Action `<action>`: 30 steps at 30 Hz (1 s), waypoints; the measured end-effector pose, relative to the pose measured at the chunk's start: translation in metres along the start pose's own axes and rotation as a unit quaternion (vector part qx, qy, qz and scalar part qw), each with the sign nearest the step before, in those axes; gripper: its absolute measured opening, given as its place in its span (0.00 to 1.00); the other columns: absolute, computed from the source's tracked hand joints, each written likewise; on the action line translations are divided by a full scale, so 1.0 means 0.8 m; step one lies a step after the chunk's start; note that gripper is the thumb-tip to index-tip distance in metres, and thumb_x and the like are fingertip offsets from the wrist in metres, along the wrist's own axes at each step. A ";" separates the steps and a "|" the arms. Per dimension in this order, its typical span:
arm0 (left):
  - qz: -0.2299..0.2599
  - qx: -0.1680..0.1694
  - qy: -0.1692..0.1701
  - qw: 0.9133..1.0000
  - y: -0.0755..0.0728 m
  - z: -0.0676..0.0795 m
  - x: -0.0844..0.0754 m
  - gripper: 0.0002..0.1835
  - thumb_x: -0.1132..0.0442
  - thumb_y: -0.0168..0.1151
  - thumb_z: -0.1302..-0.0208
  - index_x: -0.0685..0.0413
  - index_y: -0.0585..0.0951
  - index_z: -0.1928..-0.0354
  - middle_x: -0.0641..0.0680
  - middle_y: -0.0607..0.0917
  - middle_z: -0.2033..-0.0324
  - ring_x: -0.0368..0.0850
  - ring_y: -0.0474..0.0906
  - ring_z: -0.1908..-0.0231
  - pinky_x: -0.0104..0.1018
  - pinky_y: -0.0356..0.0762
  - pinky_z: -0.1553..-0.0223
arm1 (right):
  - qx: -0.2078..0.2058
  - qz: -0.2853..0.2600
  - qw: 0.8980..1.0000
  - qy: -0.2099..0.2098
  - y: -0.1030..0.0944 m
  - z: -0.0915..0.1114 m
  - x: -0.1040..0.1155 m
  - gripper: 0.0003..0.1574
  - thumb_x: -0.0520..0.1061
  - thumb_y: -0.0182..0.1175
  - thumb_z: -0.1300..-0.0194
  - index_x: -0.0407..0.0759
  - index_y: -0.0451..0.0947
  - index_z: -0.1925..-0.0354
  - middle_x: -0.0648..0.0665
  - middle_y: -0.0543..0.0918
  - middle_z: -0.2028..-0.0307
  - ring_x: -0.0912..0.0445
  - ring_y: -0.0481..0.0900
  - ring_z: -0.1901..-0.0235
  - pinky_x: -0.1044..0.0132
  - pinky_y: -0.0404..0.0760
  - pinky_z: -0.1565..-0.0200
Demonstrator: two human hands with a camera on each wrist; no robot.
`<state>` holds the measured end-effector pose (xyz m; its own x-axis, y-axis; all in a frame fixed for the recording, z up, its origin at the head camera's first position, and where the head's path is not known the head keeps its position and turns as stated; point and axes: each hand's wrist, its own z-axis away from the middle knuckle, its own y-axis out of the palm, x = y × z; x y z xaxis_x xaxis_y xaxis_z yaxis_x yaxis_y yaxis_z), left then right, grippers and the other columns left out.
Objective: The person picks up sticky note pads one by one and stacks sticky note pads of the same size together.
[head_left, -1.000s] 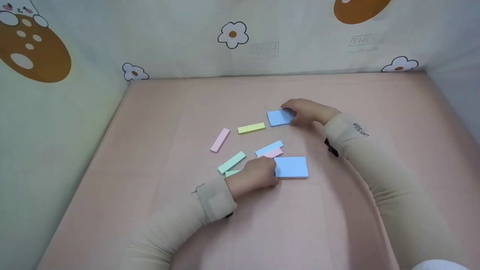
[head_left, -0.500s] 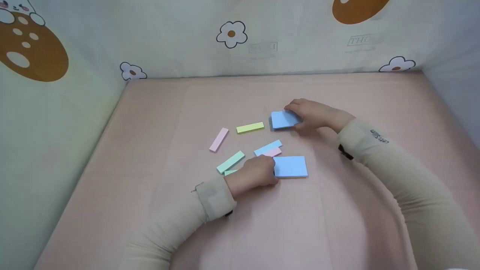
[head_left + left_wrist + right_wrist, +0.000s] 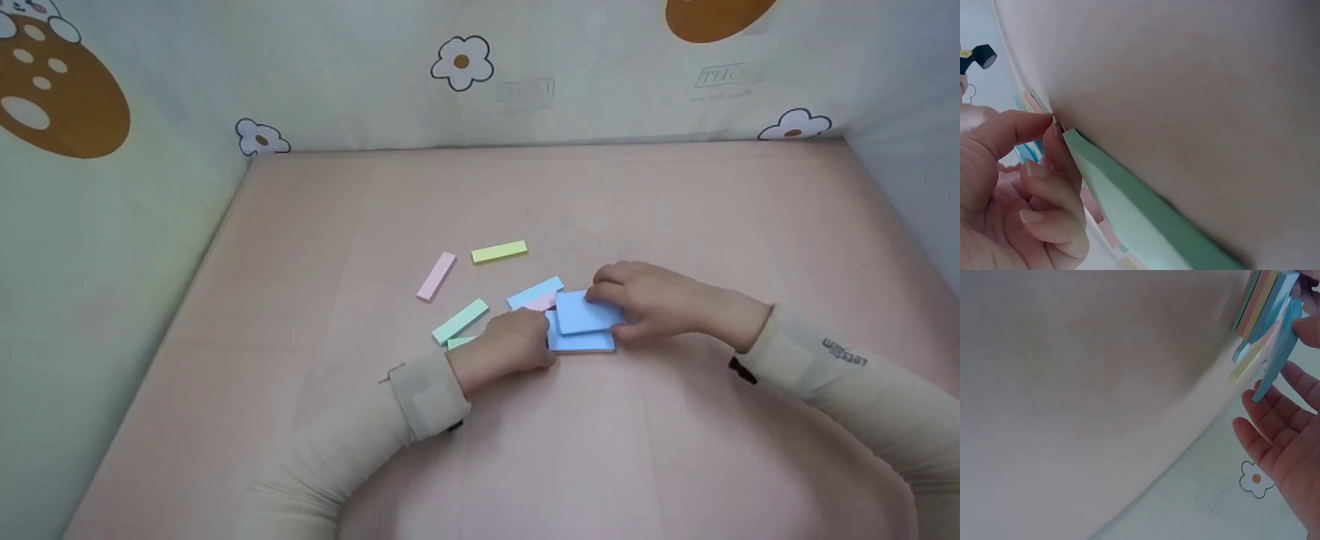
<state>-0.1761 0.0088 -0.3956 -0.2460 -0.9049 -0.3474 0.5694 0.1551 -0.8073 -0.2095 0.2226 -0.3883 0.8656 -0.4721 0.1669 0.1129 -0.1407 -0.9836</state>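
Note:
My right hand pinches a blue sticky note pad between thumb and fingers. It overlaps the top of a stack of sticky note pads in the head view. From the right wrist, the held blue pad tilts beside the stack, whose layers are green, pink, yellow and blue. Curled at the stack's left edge, my left hand grips it between thumb and index finger. A green strip pad lies right by the left fingers in the left wrist view.
Narrow strip pads lie on the pink table: a yellow one, a pink one, a green one and a blue one. Another pink and another green strip are partly hidden near the left hand. Patterned walls border the table.
My right hand has lifted the blue sticky note pad from the back of the table and brought it toward me, over the stack. My left hand has stayed at the stack's left edge.

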 end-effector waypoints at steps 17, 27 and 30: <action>0.005 -0.011 0.007 1.000 0.000 0.002 0.000 0.09 0.58 0.62 0.45 0.58 0.79 0.67 0.49 0.70 0.82 0.43 0.68 0.79 0.31 0.61 0.78 | 0.025 -0.013 1.000 0.000 0.018 -0.003 0.020 0.24 0.47 0.62 0.49 0.41 0.73 0.53 0.42 0.74 0.58 0.50 0.73 0.62 0.58 0.72 0.59; 0.009 -0.007 0.007 1.000 0.001 0.002 -0.001 0.12 0.58 0.61 0.44 0.59 0.79 0.62 0.50 0.72 0.80 0.43 0.70 0.78 0.31 0.62 0.77 | 0.044 -0.042 0.996 0.060 0.011 0.001 0.026 0.32 0.49 0.64 0.48 0.38 0.69 0.47 0.42 0.75 0.53 0.50 0.73 0.53 0.54 0.71 0.49; 0.010 -0.004 0.002 1.000 0.000 0.003 -0.001 0.13 0.57 0.61 0.43 0.59 0.79 0.61 0.50 0.73 0.79 0.44 0.70 0.77 0.31 0.63 0.76 | 0.053 -0.046 0.995 0.071 0.011 0.002 0.027 0.32 0.48 0.64 0.48 0.38 0.68 0.46 0.42 0.74 0.53 0.50 0.73 0.53 0.56 0.72 0.48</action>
<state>-0.1744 0.0086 -0.3943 -0.2381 -0.8995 -0.3662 0.5683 0.1767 -0.8036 -0.1891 0.2128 -0.3938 0.7721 -0.5809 0.2576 0.2466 -0.0996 -0.9640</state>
